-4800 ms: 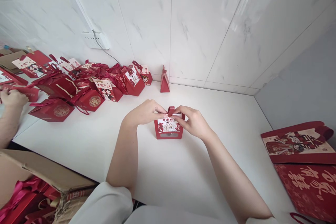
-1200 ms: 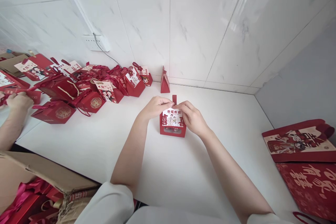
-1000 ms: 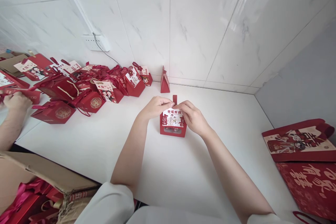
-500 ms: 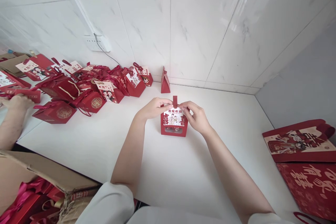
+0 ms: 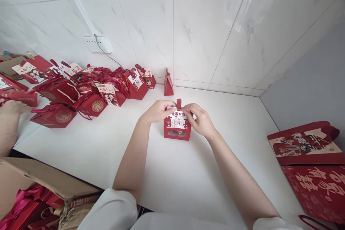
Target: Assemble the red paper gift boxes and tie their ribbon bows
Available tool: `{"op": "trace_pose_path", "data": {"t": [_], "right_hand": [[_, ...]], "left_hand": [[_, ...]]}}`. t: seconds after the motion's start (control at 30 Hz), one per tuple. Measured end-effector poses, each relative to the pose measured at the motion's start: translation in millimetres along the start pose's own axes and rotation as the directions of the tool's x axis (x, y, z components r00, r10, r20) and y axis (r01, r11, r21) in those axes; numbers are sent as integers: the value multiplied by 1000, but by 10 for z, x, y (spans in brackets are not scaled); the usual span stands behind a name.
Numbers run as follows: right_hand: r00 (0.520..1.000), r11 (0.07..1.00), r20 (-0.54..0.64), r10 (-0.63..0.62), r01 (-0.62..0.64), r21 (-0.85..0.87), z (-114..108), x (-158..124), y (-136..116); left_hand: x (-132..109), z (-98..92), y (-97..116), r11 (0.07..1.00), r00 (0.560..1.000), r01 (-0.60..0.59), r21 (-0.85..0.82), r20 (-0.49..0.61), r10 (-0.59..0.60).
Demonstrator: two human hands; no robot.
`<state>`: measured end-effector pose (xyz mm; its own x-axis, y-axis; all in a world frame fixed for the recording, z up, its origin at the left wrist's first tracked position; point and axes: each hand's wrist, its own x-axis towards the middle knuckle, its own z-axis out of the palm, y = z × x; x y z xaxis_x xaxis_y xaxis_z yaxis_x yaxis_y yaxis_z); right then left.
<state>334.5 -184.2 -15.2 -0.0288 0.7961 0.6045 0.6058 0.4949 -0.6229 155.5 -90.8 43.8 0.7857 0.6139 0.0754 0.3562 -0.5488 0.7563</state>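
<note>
A red gift box [image 5: 176,134] stands upright on the white table in front of me. Its front has a white panel with a cartoon couple and red lettering, and a small clear window below. A red strap loop sticks up from its top. My left hand [image 5: 158,111] pinches the upper left edge, fingers behind and thumb in front. On the upper right edge, my right hand [image 5: 199,118] grips with thumb and fingers closed near the strap. Both hands partly cover the top of the box.
Several red gift boxes [image 5: 97,105] crowd the table's left side. One narrow red box [image 5: 168,84] stands by the wall. Large red gift bags [image 5: 307,143] lie at right. A cardboard box [image 5: 48,178] sits lower left. Another person's hand [image 5: 12,109] is at far left.
My thumbs and fingers have shifted slightly along the top of the box, which stays in place. The whole view has moved a little; the other person's hand has drawn slightly left.
</note>
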Motion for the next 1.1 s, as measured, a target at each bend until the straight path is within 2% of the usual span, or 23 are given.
{"op": "trace_pose_path", "data": {"t": [0.07, 0.2, 0.37, 0.47, 0.6, 0.77, 1.1], "right_hand": [[998, 999, -35, 44, -45, -3, 22, -4, -16], [986, 990, -92, 140, -138, 32, 42, -2, -64], [996, 993, 20, 84, -82, -89, -21, 10, -128], [995, 990, 70, 76, -67, -125, -59, 7, -161], [991, 994, 130, 32, -18, -106, -77, 6, -170], [985, 996, 171, -38, 51, -71, -74, 12, -149], [980, 998, 192, -58, 64, -21, -109, -5, -133]], "left_hand": [[-12, 4, 29, 1000, 1000, 3, 17, -2, -3], [-55, 8, 107, 1000, 998, -18, -13, 64, 19], [-95, 26, 169, 998, 998, 51, 34, 42, -53], [-104, 30, 193, 996, 998, 50, 79, 28, -52], [-110, 13, 209, 996, 997, 45, 83, 52, -49], [-102, -2, 189, 998, 994, 58, -17, 97, -56], [-89, 6, 159, 1000, 990, 13, -11, 139, -12]]}}
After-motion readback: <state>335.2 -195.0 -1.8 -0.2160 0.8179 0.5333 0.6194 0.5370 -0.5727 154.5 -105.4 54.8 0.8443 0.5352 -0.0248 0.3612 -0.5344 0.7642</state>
